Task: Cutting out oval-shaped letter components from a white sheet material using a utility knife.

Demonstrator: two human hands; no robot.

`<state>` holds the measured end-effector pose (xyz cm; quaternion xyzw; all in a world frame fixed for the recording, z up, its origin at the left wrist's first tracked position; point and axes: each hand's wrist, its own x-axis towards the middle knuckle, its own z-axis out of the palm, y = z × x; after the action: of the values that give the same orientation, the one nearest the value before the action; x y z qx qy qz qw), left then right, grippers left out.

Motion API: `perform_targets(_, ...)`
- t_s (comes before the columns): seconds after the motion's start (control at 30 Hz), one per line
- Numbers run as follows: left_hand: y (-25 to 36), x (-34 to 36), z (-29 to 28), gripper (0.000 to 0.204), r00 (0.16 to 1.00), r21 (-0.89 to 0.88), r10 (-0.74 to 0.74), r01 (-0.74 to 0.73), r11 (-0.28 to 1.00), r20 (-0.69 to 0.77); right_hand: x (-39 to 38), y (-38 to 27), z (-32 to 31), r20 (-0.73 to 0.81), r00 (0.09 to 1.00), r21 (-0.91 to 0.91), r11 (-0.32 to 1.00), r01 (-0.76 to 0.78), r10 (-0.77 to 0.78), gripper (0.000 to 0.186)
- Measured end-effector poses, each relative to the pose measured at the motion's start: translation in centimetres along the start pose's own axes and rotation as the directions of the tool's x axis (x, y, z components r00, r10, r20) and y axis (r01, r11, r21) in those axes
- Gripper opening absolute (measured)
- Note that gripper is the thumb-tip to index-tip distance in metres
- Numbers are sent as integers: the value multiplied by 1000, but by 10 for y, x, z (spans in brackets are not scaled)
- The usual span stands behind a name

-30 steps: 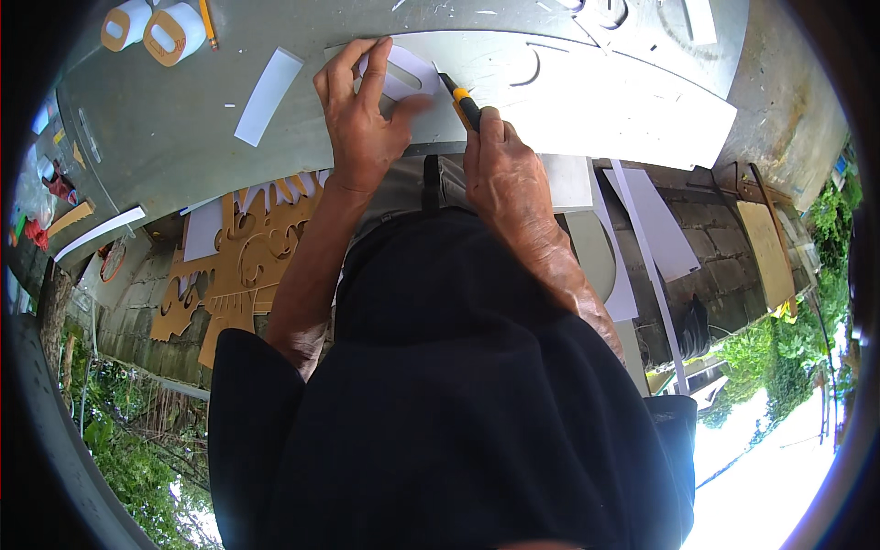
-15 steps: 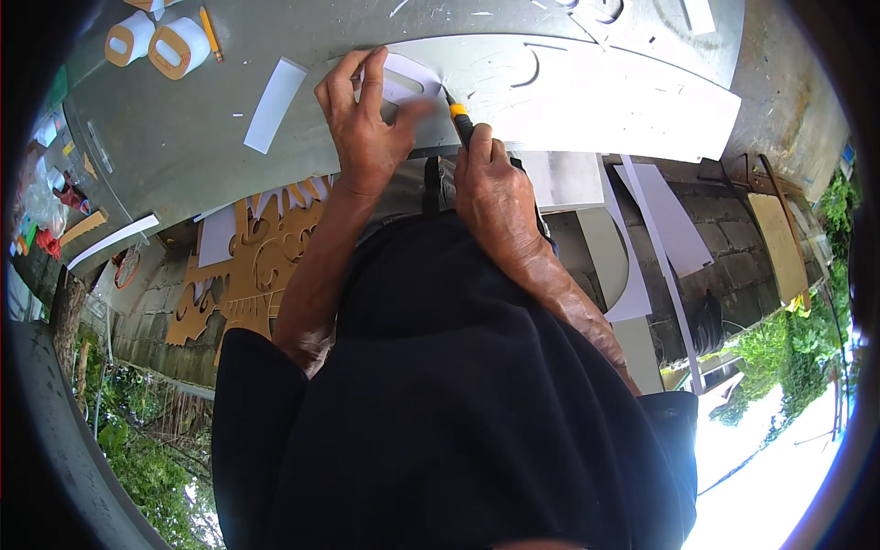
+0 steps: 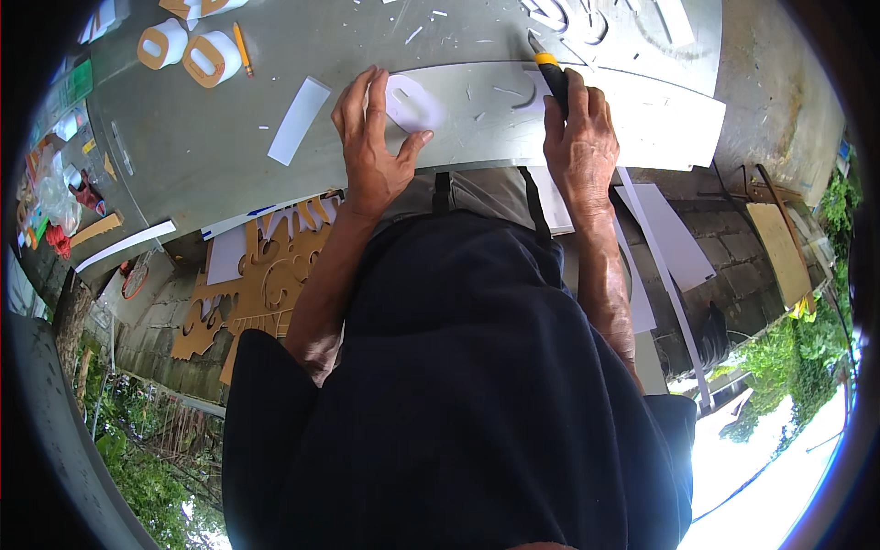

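Observation:
My right hand (image 3: 584,137) is closed round a utility knife (image 3: 555,81) with a black handle and yellow collar; its blade points up and away, over the table beyond the white sheet. Beside it, a curved cut shows in the long white sheet (image 3: 642,119). My left hand (image 3: 371,151) has its fingers and thumb apart at the left and near edges of an oval white cutout (image 3: 412,103) with a slot in its middle. The cutout is smeared by motion, and whether the fingertips press on it is hard to see. Small white slivers lie on the sheet.
White ring-shaped blocks with tan tops (image 3: 212,60) and a yellow pencil (image 3: 243,49) stand at the far left. A white strip (image 3: 299,121) lies left of my left hand. Curved offcuts (image 3: 587,23) lie at the far right. Cut brown board (image 3: 266,284) leans below the table.
My right hand has drawn the knife away from the oval cutout, to the right and farther off. My left thumb has moved nearer the cutout's near edge, and the view has shifted slightly.

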<state>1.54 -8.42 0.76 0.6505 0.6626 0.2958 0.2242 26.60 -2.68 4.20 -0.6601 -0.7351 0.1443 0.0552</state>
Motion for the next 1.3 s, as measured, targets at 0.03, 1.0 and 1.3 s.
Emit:
perform_targets(0.03, 2, -1, -3, 71, 997, 40, -10, 13, 999, -79, 5, 7, 1, -99, 990, -59, 994, 91, -97, 44)
perform_targets(1.0, -10, 32, -4, 12, 970, -299, -222, 183, 936, -99, 230, -6, 1, -219, 964, -120, 984, 128, -152, 55)
perform_targets(1.3, -11, 24, 3, 21, 926, -489, -375, 304, 817, -50, 253, 15, 10, -82, 970, -80, 972, 221, -227, 40)
